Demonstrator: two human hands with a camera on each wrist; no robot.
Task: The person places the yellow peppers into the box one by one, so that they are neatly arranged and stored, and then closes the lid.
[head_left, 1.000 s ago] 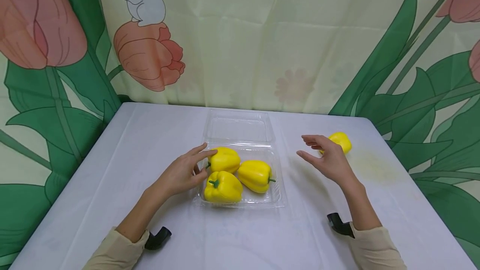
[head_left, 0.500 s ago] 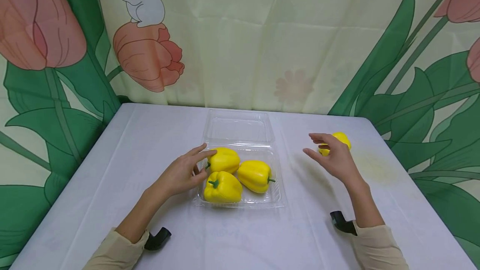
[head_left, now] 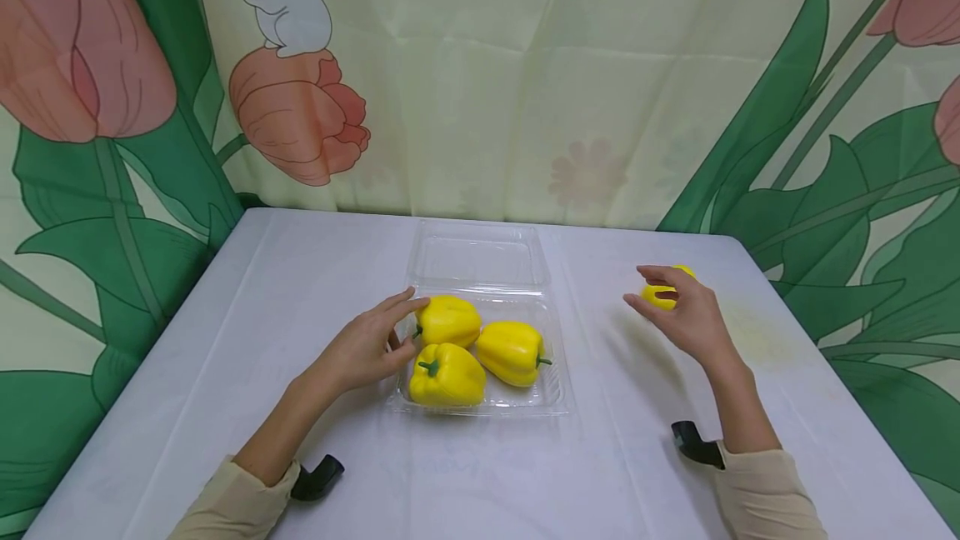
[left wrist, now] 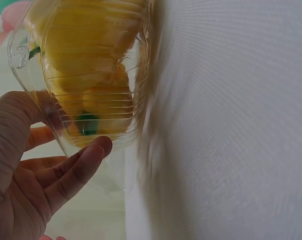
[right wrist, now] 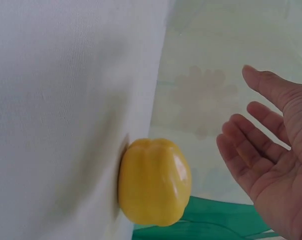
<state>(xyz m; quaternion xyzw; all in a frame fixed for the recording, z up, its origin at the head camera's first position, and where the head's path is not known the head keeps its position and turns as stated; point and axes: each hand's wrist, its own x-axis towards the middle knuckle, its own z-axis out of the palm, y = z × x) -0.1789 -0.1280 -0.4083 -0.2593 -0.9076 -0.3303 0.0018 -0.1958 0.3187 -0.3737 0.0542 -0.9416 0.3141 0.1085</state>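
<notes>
In the head view my left hand (head_left: 367, 344) is at the left edge of a clear plastic clamshell container (head_left: 558, 390). The left wrist view shows its thumb and fingers gripping the clear rim and side wall. Three yellow bell peppers lie inside: one at the back left (head_left: 450, 319), one at the front left (head_left: 446, 377), one on the right (head_left: 510, 352). At the right, my right hand (head_left: 690, 315) hovers with bent, spread fingers, holding nothing. Another yellow bell pepper (right wrist: 154, 182) lies on the table beyond it, partly hidden by the hand in the head view.
The container's hinged lid (head_left: 480, 257) lies open toward the table's back edge. A white cloth covers the table (head_left: 322, 248). Behind it hangs a curtain (head_left: 480, 90) printed with tulips and a rabbit. A black device (head_left: 318, 477) sits at each cuff.
My right hand has moved to the right, nearer to the single bell pepper, and now covers more of it. The left hand and container have stayed in place.
</notes>
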